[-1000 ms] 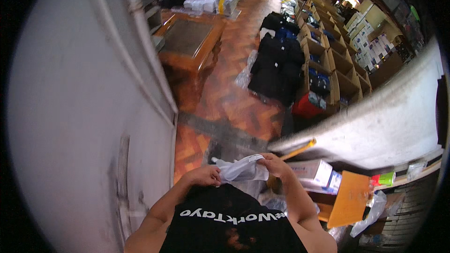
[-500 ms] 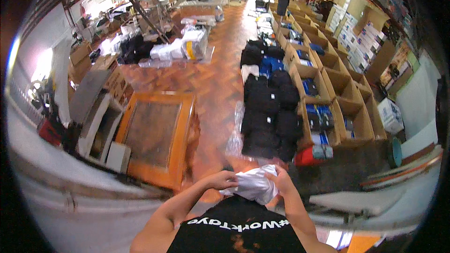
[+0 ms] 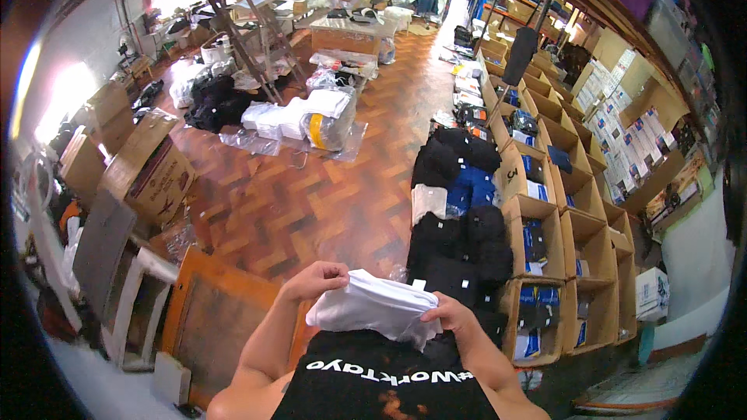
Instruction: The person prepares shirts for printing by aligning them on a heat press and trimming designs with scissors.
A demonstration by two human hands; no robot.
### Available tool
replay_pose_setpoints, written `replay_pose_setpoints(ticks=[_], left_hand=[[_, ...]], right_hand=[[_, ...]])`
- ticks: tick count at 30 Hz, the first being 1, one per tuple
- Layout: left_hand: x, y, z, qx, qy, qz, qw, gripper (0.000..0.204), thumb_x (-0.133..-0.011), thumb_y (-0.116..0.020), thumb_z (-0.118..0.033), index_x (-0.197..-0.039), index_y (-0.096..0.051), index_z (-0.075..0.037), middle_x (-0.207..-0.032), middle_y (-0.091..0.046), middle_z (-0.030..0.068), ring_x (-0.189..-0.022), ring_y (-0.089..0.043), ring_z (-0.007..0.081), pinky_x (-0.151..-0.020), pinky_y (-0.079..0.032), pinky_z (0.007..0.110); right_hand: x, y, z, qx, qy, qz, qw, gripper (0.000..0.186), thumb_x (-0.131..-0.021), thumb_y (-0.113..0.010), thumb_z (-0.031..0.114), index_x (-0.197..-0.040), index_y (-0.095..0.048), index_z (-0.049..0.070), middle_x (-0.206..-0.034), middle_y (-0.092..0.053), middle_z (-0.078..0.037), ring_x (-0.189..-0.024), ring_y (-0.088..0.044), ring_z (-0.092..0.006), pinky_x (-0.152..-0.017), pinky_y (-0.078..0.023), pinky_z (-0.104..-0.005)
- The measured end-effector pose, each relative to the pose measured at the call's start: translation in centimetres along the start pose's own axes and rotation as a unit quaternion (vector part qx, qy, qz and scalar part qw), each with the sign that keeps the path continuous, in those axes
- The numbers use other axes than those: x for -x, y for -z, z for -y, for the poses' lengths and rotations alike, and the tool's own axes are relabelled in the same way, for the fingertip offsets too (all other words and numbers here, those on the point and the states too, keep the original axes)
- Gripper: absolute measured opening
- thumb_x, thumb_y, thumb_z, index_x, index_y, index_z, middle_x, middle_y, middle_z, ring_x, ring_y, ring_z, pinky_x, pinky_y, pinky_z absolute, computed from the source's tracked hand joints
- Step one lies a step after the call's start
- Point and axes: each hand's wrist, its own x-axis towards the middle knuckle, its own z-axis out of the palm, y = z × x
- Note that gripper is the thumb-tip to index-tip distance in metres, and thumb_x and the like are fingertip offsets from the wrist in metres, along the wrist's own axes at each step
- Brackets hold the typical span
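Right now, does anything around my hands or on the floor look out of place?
Perhaps a pale cloth: it lies among dark clothes on the floor, so its colour stands out. The white cloth in the left hand and right hand shows no visible damage.

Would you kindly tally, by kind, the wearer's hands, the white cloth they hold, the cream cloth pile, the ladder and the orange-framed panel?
Hands: 2 (left hand, right hand)
White cloth: 1
Cream cloth pile: 1
Ladder: 1
Orange-framed panel: 1
Total: 6
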Motion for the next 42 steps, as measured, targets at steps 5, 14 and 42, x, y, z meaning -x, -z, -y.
replay_pose_setpoints(ticks=[5, 14, 42], left_hand=[[-22.1, 9.5, -2.4, -0.186, 0.02, 0.006, 0.982, 0.027, -0.092, -0.065, -0.029, -0.096, -0.066, -0.002, -0.086, -0.064, 0.0022, -0.083, -0.055, 0.0112, -0.075, -0.047, 0.03], [-58.0, 33.0, 2.5, -0.313, 0.062, -0.093, 0.943, 0.029, -0.092, -0.06, -0.028, -0.101, -0.067, -0.002, -0.094, -0.069, 0.0132, -0.086, -0.064, 0.0238, -0.075, -0.051, 0.037], [-146.8, 95.7, -16.0, -0.317, 0.145, -0.164, 0.923, 0.038, -0.082, -0.068, -0.032, -0.11, -0.068, -0.006, -0.101, -0.07, 0.0207, -0.095, -0.067, 0.0356, -0.084, -0.052, 0.046]], right_hand=[[-8.6, 3.9, 12.0, -0.152, -0.007, -0.18, 0.972, 0.059, -0.074, -0.069, 0.009, -0.129, -0.054, -0.004, -0.116, -0.065, -0.013, -0.103, -0.065, -0.0258, -0.092, -0.051, -0.041], [-29.1, 24.0, 27.9, -0.401, 0.136, -0.158, 0.892, 0.065, -0.084, -0.058, 0.019, -0.14, -0.04, -0.006, -0.135, -0.054, -0.024, -0.122, -0.055, -0.0394, -0.108, -0.039, -0.0537], [-82.8, 78.1, 105.8, -0.381, 0.308, -0.255, 0.834, 0.063, -0.087, -0.053, 0.024, -0.138, -0.039, -0.011, -0.138, -0.049, -0.028, -0.127, -0.049, -0.0437, -0.112, -0.034, -0.0552]])
